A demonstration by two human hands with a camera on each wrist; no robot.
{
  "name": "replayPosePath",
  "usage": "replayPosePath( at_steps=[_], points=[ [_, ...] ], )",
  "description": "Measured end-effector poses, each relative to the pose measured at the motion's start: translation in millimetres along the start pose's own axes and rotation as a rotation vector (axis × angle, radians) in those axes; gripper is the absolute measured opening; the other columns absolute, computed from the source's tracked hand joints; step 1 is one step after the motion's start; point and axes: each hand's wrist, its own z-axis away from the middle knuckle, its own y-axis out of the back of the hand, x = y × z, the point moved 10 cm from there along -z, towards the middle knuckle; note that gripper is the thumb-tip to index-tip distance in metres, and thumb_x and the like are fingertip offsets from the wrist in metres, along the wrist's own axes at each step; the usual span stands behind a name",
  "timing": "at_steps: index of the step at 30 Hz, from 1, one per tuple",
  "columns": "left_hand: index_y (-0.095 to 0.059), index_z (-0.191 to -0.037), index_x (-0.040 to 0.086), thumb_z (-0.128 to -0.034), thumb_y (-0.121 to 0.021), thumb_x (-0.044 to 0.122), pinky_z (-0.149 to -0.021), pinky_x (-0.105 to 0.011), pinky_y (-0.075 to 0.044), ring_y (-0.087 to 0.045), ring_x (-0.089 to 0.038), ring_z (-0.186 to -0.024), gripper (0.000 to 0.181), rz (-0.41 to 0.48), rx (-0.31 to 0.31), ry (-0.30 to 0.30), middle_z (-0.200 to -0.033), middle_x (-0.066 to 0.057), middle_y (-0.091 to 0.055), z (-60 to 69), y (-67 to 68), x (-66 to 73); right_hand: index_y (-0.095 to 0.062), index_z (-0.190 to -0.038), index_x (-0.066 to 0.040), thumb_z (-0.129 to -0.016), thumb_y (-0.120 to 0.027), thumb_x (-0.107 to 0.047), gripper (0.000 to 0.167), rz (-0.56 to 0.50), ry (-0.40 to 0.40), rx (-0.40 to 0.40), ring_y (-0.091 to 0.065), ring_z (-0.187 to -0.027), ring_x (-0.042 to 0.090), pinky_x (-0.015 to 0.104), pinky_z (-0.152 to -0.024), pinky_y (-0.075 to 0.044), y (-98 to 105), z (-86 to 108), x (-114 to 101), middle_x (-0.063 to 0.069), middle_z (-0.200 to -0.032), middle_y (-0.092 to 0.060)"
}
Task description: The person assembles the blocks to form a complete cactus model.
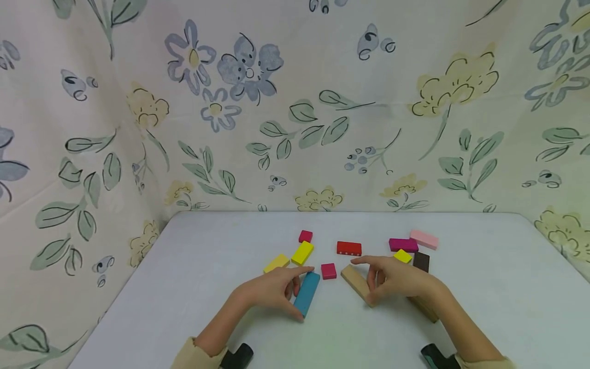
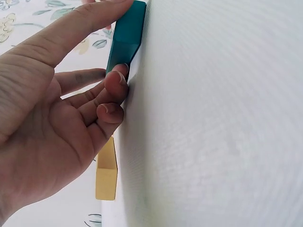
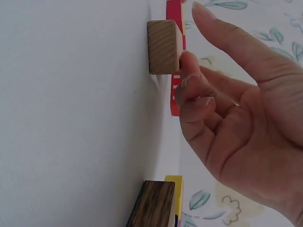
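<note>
My left hand pinches a long blue block lengthwise, thumb at its near end and index finger at its far end. The left wrist view shows the same teal-blue block against the table, the other fingers curled beside it. Over a long tan wooden block, my right hand spreads thumb and index finger. In the right wrist view the thumb is apart from the wooden block, and curled fingers are close to its side; contact is unclear. A small crimson block lies between the hands.
Yellow blocks and a red block lie beyond my left hand. A red block with white dots is mid-table. Past my right hand are magenta, pink, yellow and dark brown blocks. Floral cloth stands behind.
</note>
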Motion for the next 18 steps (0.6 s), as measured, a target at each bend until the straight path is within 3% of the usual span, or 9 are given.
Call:
replayPosePath(
  at_steps=[11,18],
  points=[
    [-0.047,-0.156,0.008,-0.0795,-0.095,0.021,-0.066,-0.018,-0.048,-0.053,-0.005,-0.073,0.091,0.002,0.006,-0.009,-0.091,0.003,-0.061,0.1,-0.2,0.3,-0.048,-0.157,-0.016,-0.076,-0.095,-0.012,0.094,0.091,-0.109,-0.108,-0.058,-0.083,0.022,0.023,-0.063,-0.046,-2.8,-6.3,4.8,0.003,-0.086,-0.061],
    [-0.048,-0.154,0.010,-0.0790,-0.095,0.022,-0.066,-0.018,-0.049,-0.054,-0.005,-0.074,0.089,0.004,0.009,-0.008,-0.090,0.005,-0.060,-0.7,-1.4,-3.4,-0.052,-0.153,-0.023,-0.074,-0.095,-0.008,0.091,0.100,-0.135,-0.107,-0.058,-0.083,0.022,0.026,-0.064,-0.048,-1.6,-9.1,8.5,0.004,-0.086,-0.061]
  ],
)
